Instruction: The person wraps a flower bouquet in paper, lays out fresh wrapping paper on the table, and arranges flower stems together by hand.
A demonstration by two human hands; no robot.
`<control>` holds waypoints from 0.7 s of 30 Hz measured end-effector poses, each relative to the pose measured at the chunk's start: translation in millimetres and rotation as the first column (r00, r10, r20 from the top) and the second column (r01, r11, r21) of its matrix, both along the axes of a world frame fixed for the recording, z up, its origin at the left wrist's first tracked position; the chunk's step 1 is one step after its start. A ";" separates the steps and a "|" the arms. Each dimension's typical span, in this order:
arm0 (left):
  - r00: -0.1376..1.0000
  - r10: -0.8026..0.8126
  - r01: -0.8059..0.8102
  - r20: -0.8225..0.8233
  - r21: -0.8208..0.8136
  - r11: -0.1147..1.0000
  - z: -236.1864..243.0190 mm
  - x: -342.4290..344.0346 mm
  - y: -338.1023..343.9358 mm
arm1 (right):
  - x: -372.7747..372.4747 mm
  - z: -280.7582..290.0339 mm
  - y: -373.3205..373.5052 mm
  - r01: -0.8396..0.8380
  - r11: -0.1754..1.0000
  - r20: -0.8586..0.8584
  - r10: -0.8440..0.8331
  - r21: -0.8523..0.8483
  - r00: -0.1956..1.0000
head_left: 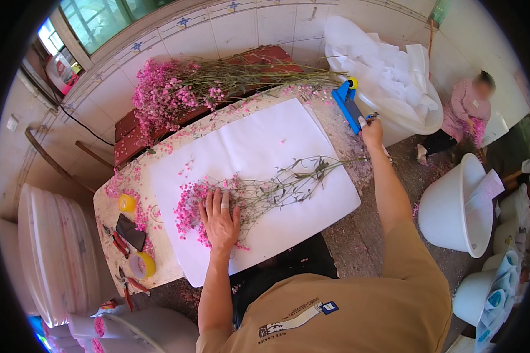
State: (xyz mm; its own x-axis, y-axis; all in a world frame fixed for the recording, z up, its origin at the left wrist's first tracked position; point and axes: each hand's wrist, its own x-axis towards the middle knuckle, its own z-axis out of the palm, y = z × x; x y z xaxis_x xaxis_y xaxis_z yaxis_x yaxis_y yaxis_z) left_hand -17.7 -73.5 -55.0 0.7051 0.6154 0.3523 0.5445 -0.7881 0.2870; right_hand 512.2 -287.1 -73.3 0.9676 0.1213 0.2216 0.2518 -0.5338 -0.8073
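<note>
My left hand (218,220) lies with fingers apart on a bunch of pink small-blossomed flowers (189,203), whose long stems stretch rightward over white paper (241,141). My right hand (371,129) has its fingers closed at the near end of a blue tape dispenser (347,106) with a yellow roll; what they grip there is too small to make out. At the table's left lie yellow tape rolls (126,203), a dark phone (131,231) and red-handled cutters (132,282). Behind the paper, a larger pink flower bunch (165,94) rests along the back.
A white tub of crumpled wrapping (383,70) stands behind the dispenser. At right, a person in pink (465,109) holds pink flowers, near a white tub (444,206) and further pale containers (477,294). Stacked white tubs (53,253) are at left; red boards (265,59) sit by the wall.
</note>
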 end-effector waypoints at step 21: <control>0.999 0.050 -0.048 0.006 -0.183 0.982 3.1 -9.9 12.6 | -54.2 64.6 343.5 -0.341 0.334 0.061 0.787 -0.879 0.615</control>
